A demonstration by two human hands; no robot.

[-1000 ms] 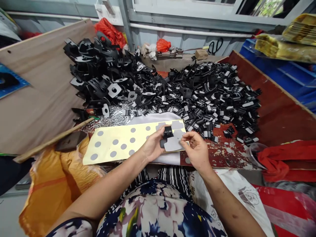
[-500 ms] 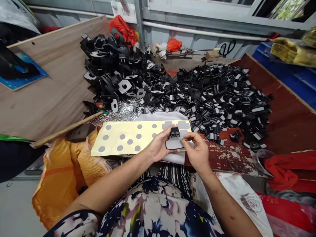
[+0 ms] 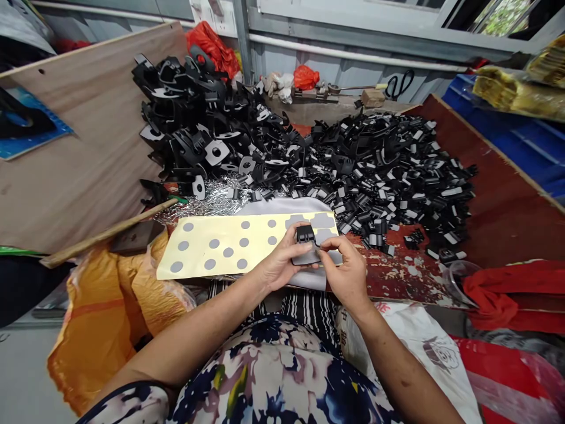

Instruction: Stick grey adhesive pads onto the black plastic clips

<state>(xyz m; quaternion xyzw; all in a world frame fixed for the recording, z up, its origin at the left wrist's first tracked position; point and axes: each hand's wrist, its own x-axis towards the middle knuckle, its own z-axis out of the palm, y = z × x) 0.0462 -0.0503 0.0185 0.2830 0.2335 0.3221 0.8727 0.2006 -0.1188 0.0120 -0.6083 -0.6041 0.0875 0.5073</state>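
My left hand [image 3: 285, 257] is closed round a black plastic piece [image 3: 304, 234] with a toothed or ribbed top and a flat grey face, its thumb lying across that face. At the piece's right edge, my right hand [image 3: 346, 265] pinches with thumb and forefinger. Whether the fingertips grip the piece's edge or a thin grey sticker on it is too small to tell. Under and beyond both hands lies a pale yellow sheet [image 3: 198, 271] bearing grey round stickers [image 3: 214, 243] and larger grey shapes [image 3: 323, 220] at its right end.
Black plastic parts with grey pads [image 3: 379, 159] form a large heap behind the sheet. Thin metal pins [image 3: 212, 197] lie left of centre. A wooden stick [image 3: 110, 232] rests at the left, by a plywood board [image 3: 101, 118]. Black scissors [image 3: 399, 85] stand at the back.
The black piece has turned in my left hand, and the left thumb now presses on its grey face. My right fingertips have stayed at its right edge. The whole view has shifted slightly.
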